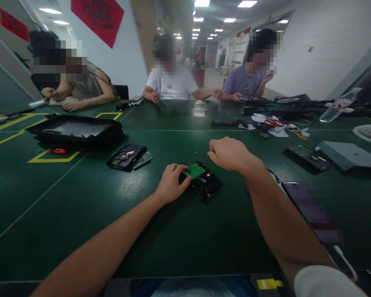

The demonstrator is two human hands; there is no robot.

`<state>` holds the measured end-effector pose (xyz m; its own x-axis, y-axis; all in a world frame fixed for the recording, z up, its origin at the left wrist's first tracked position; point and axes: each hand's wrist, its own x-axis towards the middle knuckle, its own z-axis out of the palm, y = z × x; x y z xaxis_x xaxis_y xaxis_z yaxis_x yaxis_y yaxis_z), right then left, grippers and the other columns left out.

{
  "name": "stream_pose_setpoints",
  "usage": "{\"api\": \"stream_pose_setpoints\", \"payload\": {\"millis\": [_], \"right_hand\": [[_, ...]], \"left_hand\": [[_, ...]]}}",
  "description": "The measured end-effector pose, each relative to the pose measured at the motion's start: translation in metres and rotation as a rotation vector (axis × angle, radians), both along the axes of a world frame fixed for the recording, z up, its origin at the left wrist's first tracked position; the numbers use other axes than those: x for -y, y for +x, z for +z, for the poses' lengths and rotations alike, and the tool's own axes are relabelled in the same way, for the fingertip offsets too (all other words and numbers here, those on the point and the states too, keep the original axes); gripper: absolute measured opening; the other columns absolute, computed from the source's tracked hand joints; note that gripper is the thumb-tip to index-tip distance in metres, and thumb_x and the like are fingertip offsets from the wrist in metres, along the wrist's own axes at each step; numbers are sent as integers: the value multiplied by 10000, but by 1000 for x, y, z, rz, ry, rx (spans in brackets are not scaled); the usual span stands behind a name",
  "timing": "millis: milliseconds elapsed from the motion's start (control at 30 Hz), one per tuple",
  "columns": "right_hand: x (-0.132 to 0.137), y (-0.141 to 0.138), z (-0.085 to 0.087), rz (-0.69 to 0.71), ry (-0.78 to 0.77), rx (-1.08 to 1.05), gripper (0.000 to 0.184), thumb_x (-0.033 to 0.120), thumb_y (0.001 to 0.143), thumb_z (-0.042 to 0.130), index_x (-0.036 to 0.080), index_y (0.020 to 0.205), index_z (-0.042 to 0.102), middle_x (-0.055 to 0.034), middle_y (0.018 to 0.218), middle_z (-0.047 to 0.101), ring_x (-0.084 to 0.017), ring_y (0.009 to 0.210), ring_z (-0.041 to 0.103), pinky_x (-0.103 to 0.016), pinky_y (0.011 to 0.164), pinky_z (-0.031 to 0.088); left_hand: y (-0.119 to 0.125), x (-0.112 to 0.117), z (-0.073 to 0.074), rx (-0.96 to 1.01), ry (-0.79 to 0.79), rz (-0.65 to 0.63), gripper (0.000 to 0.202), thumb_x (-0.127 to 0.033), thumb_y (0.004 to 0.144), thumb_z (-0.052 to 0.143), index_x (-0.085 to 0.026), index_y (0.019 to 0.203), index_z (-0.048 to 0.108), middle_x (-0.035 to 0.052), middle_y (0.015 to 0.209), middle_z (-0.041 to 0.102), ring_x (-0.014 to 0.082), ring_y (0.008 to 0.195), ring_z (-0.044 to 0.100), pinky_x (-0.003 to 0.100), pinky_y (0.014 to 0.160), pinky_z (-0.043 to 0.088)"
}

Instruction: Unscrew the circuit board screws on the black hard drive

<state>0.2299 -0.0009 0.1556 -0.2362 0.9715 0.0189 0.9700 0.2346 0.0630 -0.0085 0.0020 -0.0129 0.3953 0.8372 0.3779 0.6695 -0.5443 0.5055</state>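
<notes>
Stretching right across the view, it's the green surface [185, 239] that carries everything, marked out in places with yellow tape! Along its far side sit three people: one in a sleeveless top [83, 80], one in a white shirt [173, 82], one in purple [243, 78]. Next in size comes the black tray [114, 134], over on the left, and way across on the right a flat grey box [351, 154]. Nearer, beside the right forearm, lies a dark slab-like device [312, 214] with a white cable at its near end.

Now to the hands, centre stage! The left hand [173, 181] is down at the left corner of the black hard drive [205, 185], thumb and finger touching; whether that grip pinches or merely presses, I cannot tell. The right hand [227, 152] hangs over the drive's far side, its grip clenched around a slim tool [207, 164], whose thin shaft points down at the drive. That drive lies flat on the surface, right between the two hands, green circuit board [196, 170] facing up. Left of it, well apart, another drive [126, 156] has a loose board [144, 160] just beside it. Smallest of all: tiny pale specks [198, 152] just beyond the drive!
</notes>
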Motion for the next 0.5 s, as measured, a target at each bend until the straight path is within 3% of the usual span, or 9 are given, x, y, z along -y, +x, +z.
{"api": "stream_pose_setpoints", "payload": {"millis": [167, 500], "right_hand": [[4, -6, 4, -46, -10, 4, 301, 332, 1010, 558, 156, 1112, 780, -244, 1058, 794, -429, 1009, 768, -485, 786, 576], [5, -10, 7, -128, -25, -16, 308, 346, 1012, 590, 154, 1106, 811, -262, 1127, 790, -423, 1037, 765, -502, 821, 600]], "left_hand": [[0, 2, 3, -10, -12, 2, 383, -417, 1005, 679, -238, 1343, 677, 121, 1195, 668, 325, 1154, 611, 506, 1035, 535], [0, 0, 2, 9, -1, -45, 354, -379, 1013, 676, -245, 1340, 686, 111, 1233, 713, 325, 1198, 623, 511, 1070, 523]]}}
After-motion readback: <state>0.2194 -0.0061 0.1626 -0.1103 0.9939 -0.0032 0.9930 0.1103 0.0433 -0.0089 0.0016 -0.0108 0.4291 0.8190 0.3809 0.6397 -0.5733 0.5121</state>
